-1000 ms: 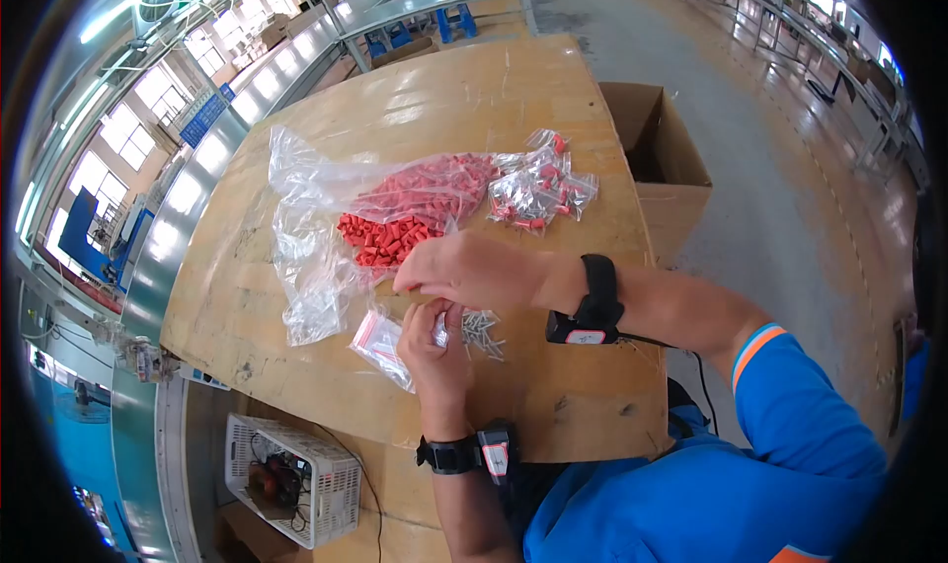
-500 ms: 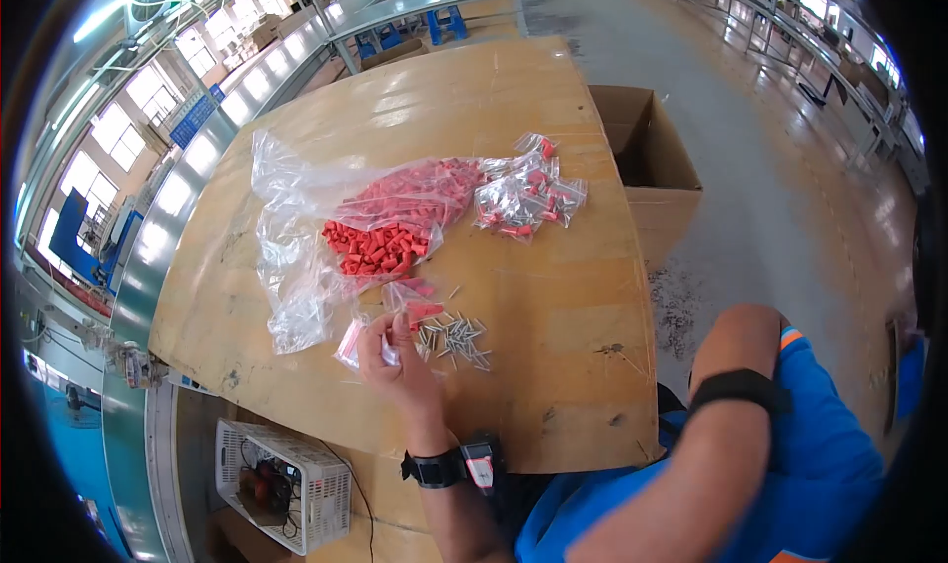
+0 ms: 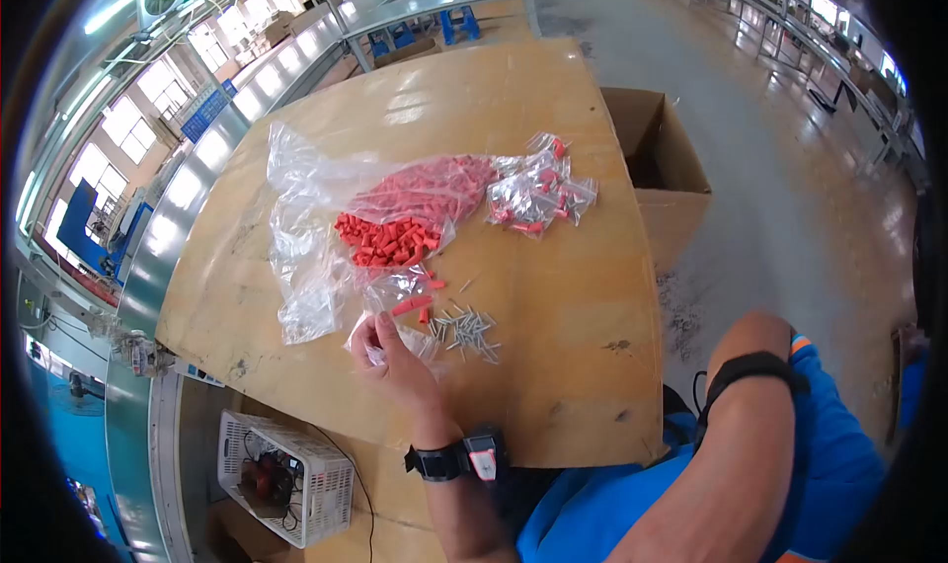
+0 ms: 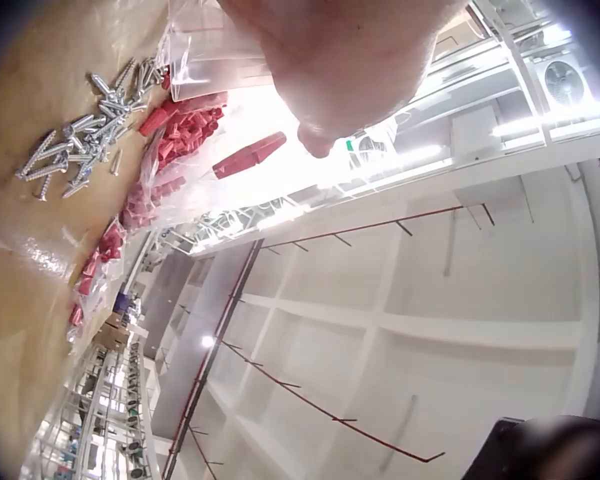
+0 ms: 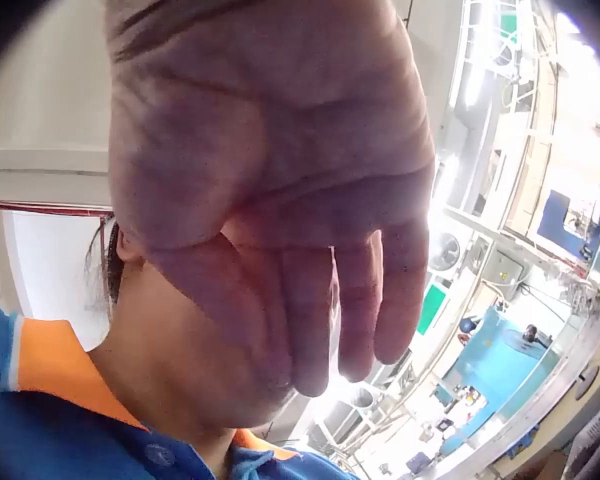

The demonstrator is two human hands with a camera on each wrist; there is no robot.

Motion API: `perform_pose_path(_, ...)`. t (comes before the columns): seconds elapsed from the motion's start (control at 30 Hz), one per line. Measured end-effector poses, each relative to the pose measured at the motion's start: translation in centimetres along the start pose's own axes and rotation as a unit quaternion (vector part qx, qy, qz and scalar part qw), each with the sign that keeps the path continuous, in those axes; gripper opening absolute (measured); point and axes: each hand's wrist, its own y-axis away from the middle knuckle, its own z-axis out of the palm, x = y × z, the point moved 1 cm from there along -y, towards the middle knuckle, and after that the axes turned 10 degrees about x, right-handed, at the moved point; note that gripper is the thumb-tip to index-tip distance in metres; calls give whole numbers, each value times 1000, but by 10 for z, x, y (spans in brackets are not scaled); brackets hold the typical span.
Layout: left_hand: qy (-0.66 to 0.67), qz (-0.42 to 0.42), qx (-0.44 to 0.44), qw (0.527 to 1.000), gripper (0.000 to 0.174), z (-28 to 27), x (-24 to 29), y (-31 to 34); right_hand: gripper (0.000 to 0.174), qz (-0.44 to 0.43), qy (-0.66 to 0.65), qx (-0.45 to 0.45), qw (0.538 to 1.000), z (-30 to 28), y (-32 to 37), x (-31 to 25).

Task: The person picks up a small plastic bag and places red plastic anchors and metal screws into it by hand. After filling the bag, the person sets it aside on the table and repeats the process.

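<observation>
Currently the small clear bags [image 3: 421, 345] sit pinched in the grip of the left hand [image 3: 403, 372] at the near side of the counter [image 3: 553, 395], loose screws [image 3: 466, 333] just to their right. Beyond: red plugs [image 3: 387, 243] heaped at the mouth of a big clear bag [image 3: 304, 229], filled packets [image 3: 538, 194] to its right. Right hand [image 5: 280, 150] raised before the person, fingers straight, grip relaxed.
</observation>
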Motion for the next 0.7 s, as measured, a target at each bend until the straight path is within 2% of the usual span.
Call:
perform_pose_path(0.03, -16, -1, 5, 1000, 17, -7, 2, -1, 12, -6, -8, -22, 1000, -2, -1, 2)
perform_pose_path(0.1, -37, 12, -1, 999, 17, -9, 5, -3, 10, 173, 48, -89, 980, -40, 1, 6)
perform_pose_path(0.13, -46, 18, -5, 999, 17, -10, 6, -3, 13, 262, 78, -121, 954, -57, 4, 10)
perform_pose_path(0.17, -32, 19, -5, 999, 17, -10, 5, -3, 14, 357, 101, 5, 928, -67, 1, 25)
perform_pose_path(0.2, -14, 20, -5, 1000, 17, -8, 4, -2, 16, 444, 126, 131, 877, -79, 1, 47)
perform_pose_path(0.23, 3, 21, -5, 1000, 17, -6, 3, -2, 16, 408, 301, 135, 851, -95, 24, 83)
perform_pose_path(0.27, 6, 16, -9, 1000, 16, -6, 4, -1, 15, 429, 428, 92, 790, -107, 45, 109)
perform_pose_path(0.3, 6, 12, -12, 1000, 16, -6, 5, -2, 14, 443, 462, 103, 762, -117, 65, 132)
perform_pose_path(0.37, 12, 17, -10, 1000, 16, -9, 5, -3, 13, 472, 446, 121, 751, -126, 78, 151)
perform_pose_path(0.47, 20, 35, -16, 999, 17, -7, 4, -1, 12, 385, 518, 176, 743, -138, 91, 184)
perform_pose_path(0.57, -2, 43, -30, 999, 18, -7, 10, 0, 13, 451, 498, 80, 736, -143, 81, 193)
perform_pose_path(0.7, -12, 36, -28, 999, 19, -7, 11, 0, 13, 415, 590, 22, 692, -138, 79, 204)
